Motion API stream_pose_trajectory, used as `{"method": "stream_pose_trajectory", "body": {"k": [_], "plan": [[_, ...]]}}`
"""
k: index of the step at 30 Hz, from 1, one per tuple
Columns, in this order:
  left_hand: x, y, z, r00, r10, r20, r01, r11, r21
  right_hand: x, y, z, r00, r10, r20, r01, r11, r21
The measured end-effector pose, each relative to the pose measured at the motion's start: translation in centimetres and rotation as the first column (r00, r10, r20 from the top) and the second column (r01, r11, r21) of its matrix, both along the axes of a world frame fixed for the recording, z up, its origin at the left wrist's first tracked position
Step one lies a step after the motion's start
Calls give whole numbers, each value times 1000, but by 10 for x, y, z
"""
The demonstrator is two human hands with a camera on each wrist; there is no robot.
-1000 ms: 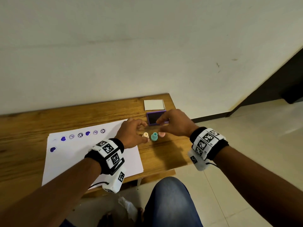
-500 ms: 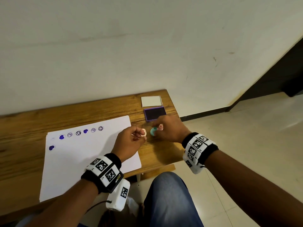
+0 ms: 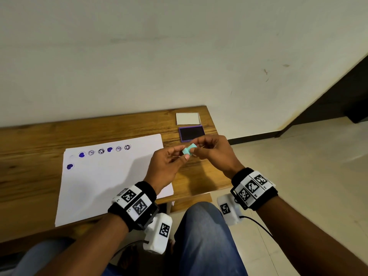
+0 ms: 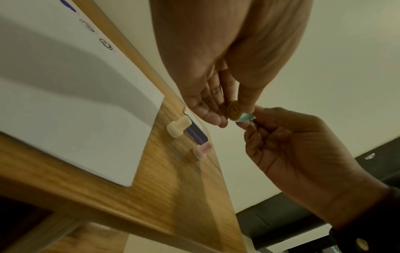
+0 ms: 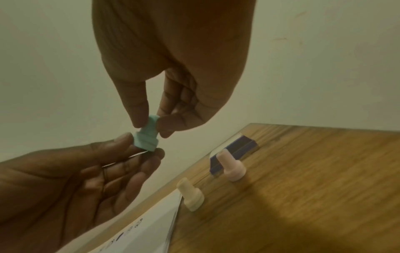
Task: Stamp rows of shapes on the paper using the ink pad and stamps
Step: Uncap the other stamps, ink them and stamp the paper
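Lifted clear of the bench (image 3: pixel 39 140) since a moment ago: teal stamp (image 3: pixel 189 150), now held up between both hands. Far left, paper (image 3: pixel 111 176) with one row of purple prints and a single heart beneath. Left hand (image 3: pixel 169 166) pinching the stamp's wide base, right hand (image 3: pixel 215 154) pinching its narrow stem. Small, light, stiff plastic, probably; best taken by the stem, fingers kept off the inked face. Right of centre, cream stamp (image 5: pixel 190 196) and pink stamp (image 5: pixel 232 168) upright near open ink pad (image 3: pixel 191 133). Wooden top, plain wall behind, tiled floor right.
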State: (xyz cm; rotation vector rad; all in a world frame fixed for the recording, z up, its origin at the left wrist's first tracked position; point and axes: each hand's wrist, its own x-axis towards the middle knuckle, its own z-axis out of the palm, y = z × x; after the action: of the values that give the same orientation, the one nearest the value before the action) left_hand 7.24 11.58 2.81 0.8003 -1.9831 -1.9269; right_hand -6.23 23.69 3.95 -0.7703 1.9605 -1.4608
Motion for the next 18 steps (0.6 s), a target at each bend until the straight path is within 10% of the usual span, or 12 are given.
{"method": "stream_pose_trajectory", "body": {"k": [18], "plan": [[12, -17, -7, 1000, 5, -16, -3, 986, 165, -11, 0, 4, 942, -89, 323, 131, 985, -112]]}}
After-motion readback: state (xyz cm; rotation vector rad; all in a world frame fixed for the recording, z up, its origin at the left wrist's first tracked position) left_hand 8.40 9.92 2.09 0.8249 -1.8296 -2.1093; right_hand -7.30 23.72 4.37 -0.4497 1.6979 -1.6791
